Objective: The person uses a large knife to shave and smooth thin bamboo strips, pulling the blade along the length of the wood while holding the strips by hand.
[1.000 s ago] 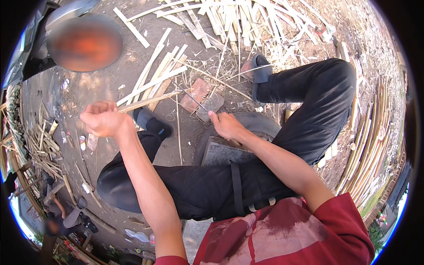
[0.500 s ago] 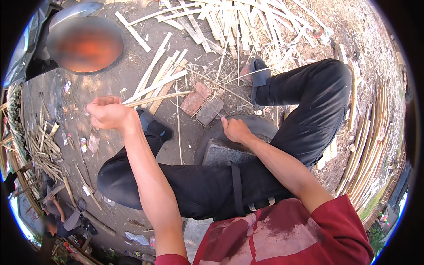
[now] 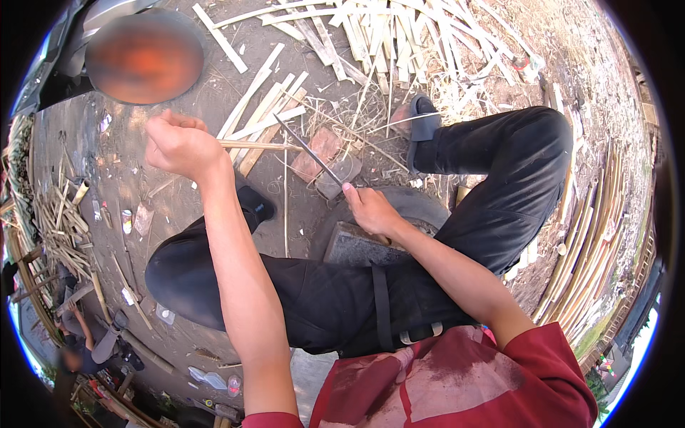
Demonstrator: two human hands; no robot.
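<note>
My left hand [image 3: 184, 145] is closed around a thin bamboo strip [image 3: 260, 145], which points right over the ground. In my right hand [image 3: 374, 212] is a knife [image 3: 311, 153]; its handle is hidden in my fist. The dark, narrow blade slants up and left, crossing the strip near its right end in the picture; whether they touch I cannot tell. Below the blade lie a reddish brick [image 3: 318, 153] and a greyish brick [image 3: 338, 177]. A stone block [image 3: 360, 246] and a tyre [image 3: 414, 208] sit between my legs, close to my right hand.
Split bamboo slats [image 3: 389, 43] are heaped at the far side, and several [image 3: 260, 121] lie nearer. Long bamboo poles [image 3: 592, 239] line the right. Bamboo scraps [image 3: 61, 225] and a can [image 3: 127, 221] are at left. Another person [image 3: 84, 335] is at lower left.
The blade has swung into plain view, up and left across the strip. My right hand has shifted slightly left; my left hand tilts, and the strip now lies more level.
</note>
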